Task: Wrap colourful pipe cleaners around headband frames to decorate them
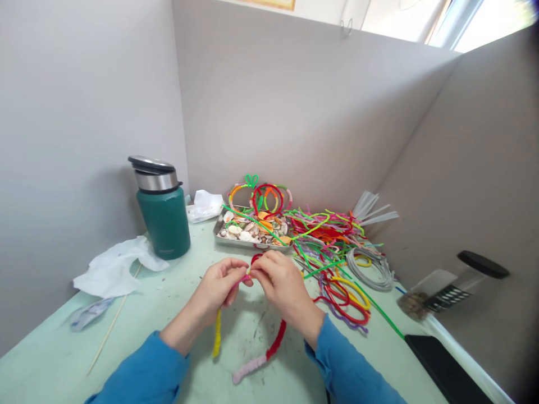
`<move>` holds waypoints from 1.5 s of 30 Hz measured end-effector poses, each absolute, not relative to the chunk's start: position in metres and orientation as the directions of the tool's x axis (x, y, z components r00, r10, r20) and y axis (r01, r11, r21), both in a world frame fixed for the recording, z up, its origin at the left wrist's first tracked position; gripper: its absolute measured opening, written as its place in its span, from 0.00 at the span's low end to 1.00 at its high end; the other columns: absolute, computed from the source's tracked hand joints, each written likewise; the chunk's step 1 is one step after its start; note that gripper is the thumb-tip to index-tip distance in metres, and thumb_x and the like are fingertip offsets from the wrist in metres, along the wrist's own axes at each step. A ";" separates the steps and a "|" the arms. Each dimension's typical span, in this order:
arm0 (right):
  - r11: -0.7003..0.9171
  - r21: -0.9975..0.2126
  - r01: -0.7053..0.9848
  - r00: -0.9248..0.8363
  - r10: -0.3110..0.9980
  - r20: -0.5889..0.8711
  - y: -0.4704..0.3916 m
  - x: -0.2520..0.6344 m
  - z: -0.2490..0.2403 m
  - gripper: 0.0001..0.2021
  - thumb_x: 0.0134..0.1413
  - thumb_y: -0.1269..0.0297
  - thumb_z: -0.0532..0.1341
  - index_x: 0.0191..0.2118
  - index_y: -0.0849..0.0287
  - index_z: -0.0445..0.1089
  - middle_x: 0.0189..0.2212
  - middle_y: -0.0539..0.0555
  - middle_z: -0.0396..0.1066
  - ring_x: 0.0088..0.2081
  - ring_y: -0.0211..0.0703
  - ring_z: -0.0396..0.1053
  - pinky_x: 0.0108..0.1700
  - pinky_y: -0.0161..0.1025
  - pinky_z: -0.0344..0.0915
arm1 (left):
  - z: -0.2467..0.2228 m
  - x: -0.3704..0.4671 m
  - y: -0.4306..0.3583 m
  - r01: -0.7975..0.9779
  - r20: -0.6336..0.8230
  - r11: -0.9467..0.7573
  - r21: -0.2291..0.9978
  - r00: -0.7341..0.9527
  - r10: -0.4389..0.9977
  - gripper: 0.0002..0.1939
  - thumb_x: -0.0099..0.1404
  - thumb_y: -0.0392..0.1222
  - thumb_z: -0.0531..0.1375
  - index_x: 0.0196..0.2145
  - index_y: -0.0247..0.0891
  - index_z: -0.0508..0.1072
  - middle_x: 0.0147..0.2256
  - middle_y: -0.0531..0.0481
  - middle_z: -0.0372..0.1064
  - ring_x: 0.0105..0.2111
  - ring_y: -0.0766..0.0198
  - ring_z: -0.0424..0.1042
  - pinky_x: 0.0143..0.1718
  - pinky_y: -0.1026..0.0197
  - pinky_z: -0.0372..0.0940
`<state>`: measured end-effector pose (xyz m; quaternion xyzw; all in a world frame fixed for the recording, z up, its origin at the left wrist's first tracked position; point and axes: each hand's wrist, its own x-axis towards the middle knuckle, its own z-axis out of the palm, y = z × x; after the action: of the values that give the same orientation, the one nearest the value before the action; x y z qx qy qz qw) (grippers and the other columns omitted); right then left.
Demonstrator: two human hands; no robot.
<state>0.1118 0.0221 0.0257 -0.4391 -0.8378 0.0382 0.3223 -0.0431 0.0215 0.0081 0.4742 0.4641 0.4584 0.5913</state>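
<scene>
My left hand (223,282) and my right hand (278,280) meet above the middle of the table, fingertips pinched close together. Between them runs a fuzzy pipe cleaner strip, with a bit of pink and yellow showing at the fingertips. A yellow end (217,336) hangs below my left hand. From under my right hand curves a red length (277,341) that ends in a pale pink wrapped piece (249,369). Some red also shows just behind my fingers. How the pieces join is hidden by my hands.
Behind my hands stands a metal tray (240,243) of shells, with pipe cleaner rings (268,186) over it. Loose pipe cleaners (324,230) and a grey wire coil (370,269) lie right. A green bottle (164,221), tissue (113,269) and stick (113,320) are left; a black phone (446,367) lies right.
</scene>
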 end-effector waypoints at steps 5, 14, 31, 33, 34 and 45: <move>0.643 -0.252 0.723 -0.478 0.729 0.490 0.020 0.112 0.028 0.08 0.59 0.67 0.56 0.32 0.57 0.70 0.31 0.52 0.67 0.37 0.42 0.61 0.38 0.37 0.54 | 0.008 -0.043 0.022 -0.107 -0.096 0.112 0.988 0.146 0.985 0.16 0.53 0.48 0.60 0.35 0.33 0.67 0.23 0.52 0.71 0.09 0.78 0.50 0.09 0.70 0.42; 0.675 -0.300 0.674 -0.471 0.706 0.529 0.019 0.115 0.034 0.08 0.60 0.69 0.54 0.38 0.56 0.70 0.35 0.54 0.69 0.39 0.43 0.63 0.40 0.39 0.56 | 0.007 -0.047 0.022 -0.081 -0.086 0.097 0.992 0.136 0.987 0.15 0.52 0.49 0.61 0.32 0.32 0.71 0.22 0.53 0.70 0.09 0.78 0.50 0.11 0.70 0.40; 0.186 -0.883 0.430 -0.100 0.982 0.158 0.003 0.146 0.000 0.11 0.49 0.64 0.59 0.40 0.61 0.66 0.24 0.48 0.67 0.26 0.38 0.65 0.28 0.33 0.58 | 0.008 -0.049 0.025 -0.175 -0.060 0.071 0.982 0.067 0.996 0.20 0.49 0.48 0.66 0.36 0.34 0.69 0.18 0.62 0.59 0.09 0.80 0.46 0.11 0.71 0.40; 0.189 -0.885 0.427 -0.065 0.982 0.178 0.004 0.143 -0.001 0.09 0.50 0.65 0.58 0.38 0.60 0.66 0.22 0.47 0.65 0.24 0.38 0.64 0.27 0.33 0.57 | 0.007 -0.048 0.026 -0.110 -0.041 0.042 0.993 0.016 0.999 0.21 0.47 0.49 0.66 0.36 0.33 0.70 0.18 0.61 0.60 0.10 0.79 0.46 0.11 0.70 0.40; 0.197 -0.885 0.422 -0.051 0.980 0.194 0.004 0.142 -0.002 0.08 0.50 0.65 0.57 0.37 0.60 0.66 0.22 0.47 0.65 0.24 0.38 0.63 0.27 0.33 0.57 | 0.007 -0.047 0.026 -0.069 -0.029 0.028 0.997 -0.013 1.000 0.20 0.47 0.49 0.66 0.34 0.33 0.70 0.18 0.60 0.60 0.10 0.79 0.46 0.11 0.70 0.40; 0.273 -0.891 0.364 -0.016 0.958 0.286 0.002 0.137 -0.010 0.07 0.53 0.65 0.56 0.39 0.58 0.65 0.23 0.46 0.64 0.25 0.37 0.63 0.27 0.32 0.57 | 0.001 -0.049 0.026 0.219 0.124 -0.092 0.971 -0.139 0.983 0.17 0.53 0.52 0.61 0.29 0.34 0.71 0.22 0.54 0.66 0.12 0.75 0.54 0.13 0.69 0.51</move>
<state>0.1371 0.0016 -0.0099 -0.5159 -0.6408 0.3124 0.4750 -0.0486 0.0255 0.0005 0.5374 0.5589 0.5070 0.3765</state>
